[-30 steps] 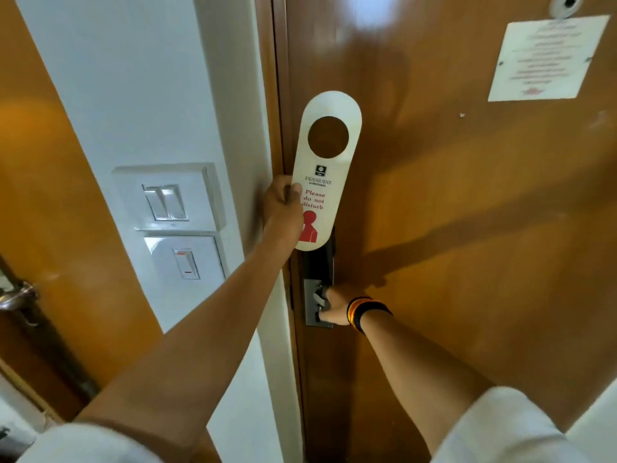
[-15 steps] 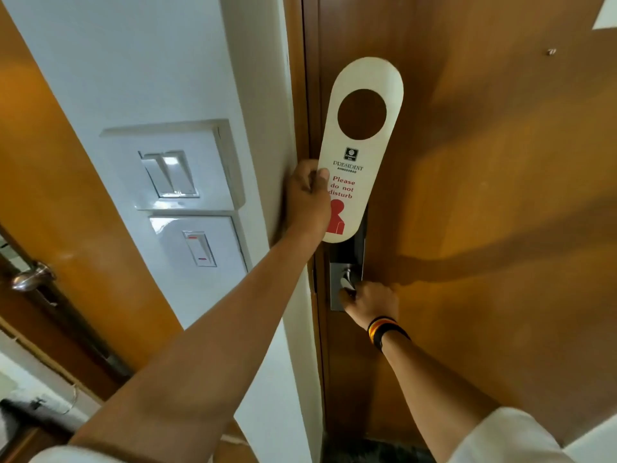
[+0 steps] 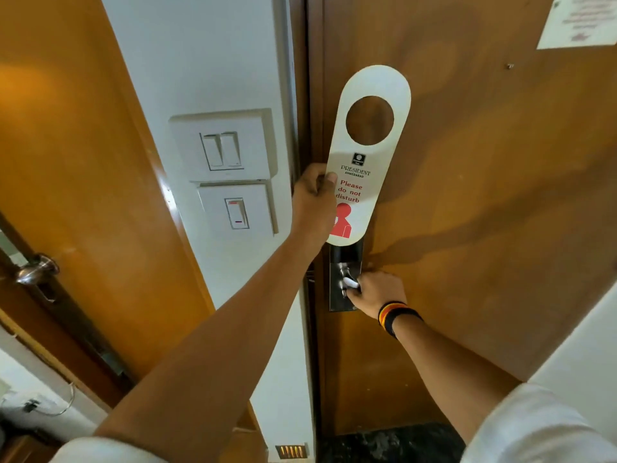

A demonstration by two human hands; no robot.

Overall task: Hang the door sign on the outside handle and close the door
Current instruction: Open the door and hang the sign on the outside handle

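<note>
A white "Please do not disturb" door sign [image 3: 365, 168] with a round hole near its top is held upright against the wooden door [image 3: 484, 212]. My left hand [image 3: 315, 200] pinches its lower left edge, thumb on the front. Below it, my right hand [image 3: 375, 290], with a striped wristband, grips the metal inside handle [image 3: 347, 280] on its lock plate. The door looks shut against its frame. The outside handle is hidden behind the door.
White wall switch plates [image 3: 230, 172] sit left of the door frame. A second wooden door with a metal lever handle [image 3: 35, 269] stands at the far left. A paper notice [image 3: 581, 20] is fixed to the door's upper right.
The view has shifted, so the sign and both hands sit a little lower in the frame. My right hand stays on the handle and my left keeps hold of the sign.
</note>
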